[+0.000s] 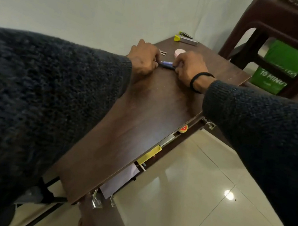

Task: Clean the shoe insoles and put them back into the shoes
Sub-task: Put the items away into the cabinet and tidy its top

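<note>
On a long dark-brown wooden worktop that runs away from the viewer toward a pale wall, two hands meet around a small blue pen-like object. Everything below is placed relative to that pen.

Left of the pen, the left hand comes in from a thick dark knitted sleeve that fills the left side of the view. Its fingers are curled down onto the worktop and pinch the pen's left end.

Just beyond the pen and slightly left lie small metal keys. Beyond it and slightly right sits a round pink container. Farther beyond, near the worktop's far end, lies a metal tool with a yellow tip.

Right of the pen, the right hand grips the pen's right end with curled fingers. A black band circles its wrist, and a second dark sleeve runs off to the right edge.

Nearer the viewer than the pen, along the worktop's right edge, a yellow piece and a round red-and-yellow sticker show beside metal fittings.

Far right of the pen stands a dark plastic stool with a green bag beneath it, on a glossy cream tiled floor.

No shoes or insoles are anywhere in view.
</note>
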A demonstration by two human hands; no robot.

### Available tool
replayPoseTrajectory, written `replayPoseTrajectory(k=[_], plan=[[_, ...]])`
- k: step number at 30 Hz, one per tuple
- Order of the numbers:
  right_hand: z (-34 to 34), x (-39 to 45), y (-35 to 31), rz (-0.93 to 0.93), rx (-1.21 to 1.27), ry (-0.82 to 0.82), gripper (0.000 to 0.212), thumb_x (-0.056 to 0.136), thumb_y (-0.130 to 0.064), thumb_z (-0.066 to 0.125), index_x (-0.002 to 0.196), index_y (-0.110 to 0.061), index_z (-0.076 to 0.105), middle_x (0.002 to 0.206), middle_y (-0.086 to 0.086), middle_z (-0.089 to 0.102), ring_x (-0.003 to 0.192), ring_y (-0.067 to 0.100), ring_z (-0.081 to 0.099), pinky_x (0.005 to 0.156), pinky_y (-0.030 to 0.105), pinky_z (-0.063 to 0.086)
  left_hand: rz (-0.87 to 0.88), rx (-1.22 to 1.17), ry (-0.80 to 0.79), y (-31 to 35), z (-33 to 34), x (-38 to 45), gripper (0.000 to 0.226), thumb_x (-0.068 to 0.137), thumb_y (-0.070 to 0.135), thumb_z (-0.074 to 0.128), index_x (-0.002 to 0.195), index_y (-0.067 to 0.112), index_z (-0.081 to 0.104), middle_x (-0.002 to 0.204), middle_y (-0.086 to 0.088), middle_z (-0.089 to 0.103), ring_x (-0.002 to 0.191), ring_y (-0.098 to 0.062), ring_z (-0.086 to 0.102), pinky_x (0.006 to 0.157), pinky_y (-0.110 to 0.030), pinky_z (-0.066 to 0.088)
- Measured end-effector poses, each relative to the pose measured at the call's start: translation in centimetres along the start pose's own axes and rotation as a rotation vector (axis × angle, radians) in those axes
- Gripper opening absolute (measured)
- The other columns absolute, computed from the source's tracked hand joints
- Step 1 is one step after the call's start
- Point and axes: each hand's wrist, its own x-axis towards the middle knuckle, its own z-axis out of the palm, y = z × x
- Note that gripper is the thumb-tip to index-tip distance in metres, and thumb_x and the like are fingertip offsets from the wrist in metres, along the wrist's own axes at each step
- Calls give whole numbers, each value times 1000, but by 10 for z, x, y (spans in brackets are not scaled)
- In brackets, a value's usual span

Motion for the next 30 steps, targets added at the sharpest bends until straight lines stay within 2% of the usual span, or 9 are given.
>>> replayPoseTrajectory(k=[3, 7, 12, 16, 18, 21, 24, 27, 30], plan=[[-7, -9, 0, -13, -13, -70, 24, 90, -2, 60, 108, -10, 74, 131, 16, 63, 121, 32, 56, 99, 31, 42, -32, -123, -188, 4, -24, -7, 20, 84, 25, 80, 104, 21, 76, 96, 0, 71, 89, -14, 62, 70, -22, 45], [-12, -29, 5, -53, -8, -107, 20, 92, -5, 58, 107, -9, 71, 112, 14, 67, 105, 31, 61, 86, 36, 47, 78, -11, -310, 7, -37, -26, 20, 91, 20, 72, 110, 16, 73, 95, 1, 68, 80, -13, 60, 57, -12, 43], [-28, -60, 34, -4, 97, -90, 12, 97, -14, 62, 107, -14, 68, 103, 3, 63, 98, 20, 58, 81, 33, 46, 27, 27, -187, -2, -24, -51, 17, 89, 13, 61, 106, 15, 66, 105, -12, 71, 97, -31, 66, 82, -36, 55], [-39, -92, 49, 138, 388, 11, 13, 96, -10, 64, 106, -16, 70, 97, -2, 68, 92, 16, 65, 81, 28, 54, -93, -318, 5, 21, -23, -85, 17, 92, 11, 58, 104, 21, 66, 89, 7, 67, 87, -16, 66, 79, -26, 51], [-41, -113, 52, 218, 609, 28, 13, 94, -6, 67, 106, -11, 70, 97, 6, 71, 89, 18, 68, 79, 27, 59, -118, -557, 26, 47, -23, -105, 15, 95, 12, 58, 108, 18, 61, 82, 6, 63, 74, -14, 65, 74, -31, 56], [-42, -150, 64, 278, 826, 45, 15, 92, -4, 69, 106, -8, 70, 96, 12, 73, 84, 17, 72, 78, 27, 61, -216, -1059, -149, 99, -25, -139, 18, 104, 17, 52, 120, 18, 46, 90, -13, 62, 75, -25, 69, 67, -53, 62], [-37, -188, 80, 321, 949, 53, 17, 92, -3, 69, 109, -4, 70, 100, 18, 73, 87, 19, 72, 76, 24, 59, -368, -1363, -334, 148, -22, -169, 19, 108, 19, 44, 126, 23, 36, 95, -19, 61, 78, -30, 70, 61, -46, 62], [-24, -225, 104, 410, 990, 51, 20, 92, 0, 68, 112, 2, 68, 104, 24, 72, 89, 24, 71, 81, 28, 61, -538, -1490, -510, 196, 3, -194, 28, 106, 5, 44, 131, 18, 37, 91, -18, 61, 79, -31, 68, 71, -49, 63], [-4, -258, 134, 536, 1020, 54, 21, 91, 2, 68, 112, 4, 67, 99, 22, 72, 83, 21, 72, 88, 37, 61, -710, -1579, -714, 233, 41, -215, 18, 103, -8, 39, 113, 3, 50, 87, -16, 58, 80, -29, 64, 78, -42, 60]])
